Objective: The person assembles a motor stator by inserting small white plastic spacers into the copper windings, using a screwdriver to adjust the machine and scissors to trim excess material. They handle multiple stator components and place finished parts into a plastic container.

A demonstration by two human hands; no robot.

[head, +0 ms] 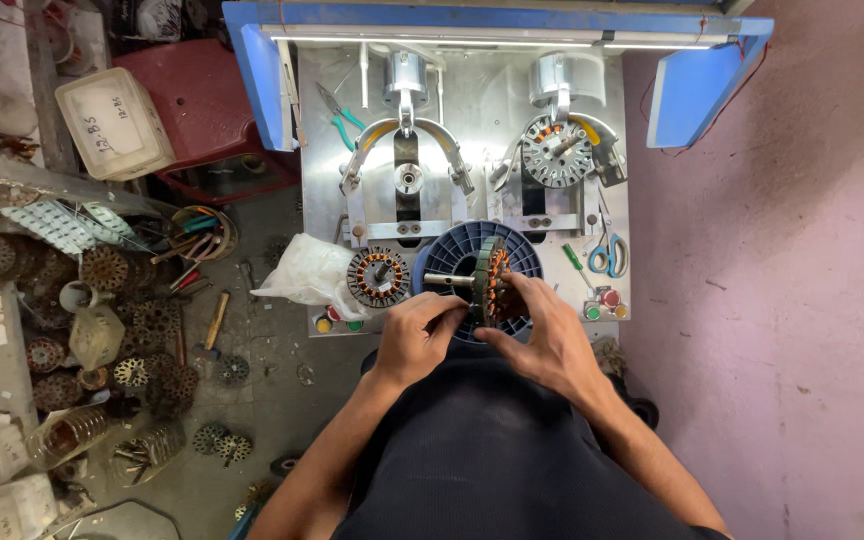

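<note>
I hold a round motor stator with copper windings and a steel shaft on edge, just above a blue plastic spool. My left hand pinches it at its lower left near the shaft. My right hand grips its right rim. A second wound stator lies flat on the metal machine table just left of the spool. A third stator is mounted in the right winding station. The left winding station has no stator in it.
A white plastic bag lies at the table's left edge. Scissors, a green screwdriver and pliers rest on the table. Several stators and laminations crowd the floor at left, with a red stool behind.
</note>
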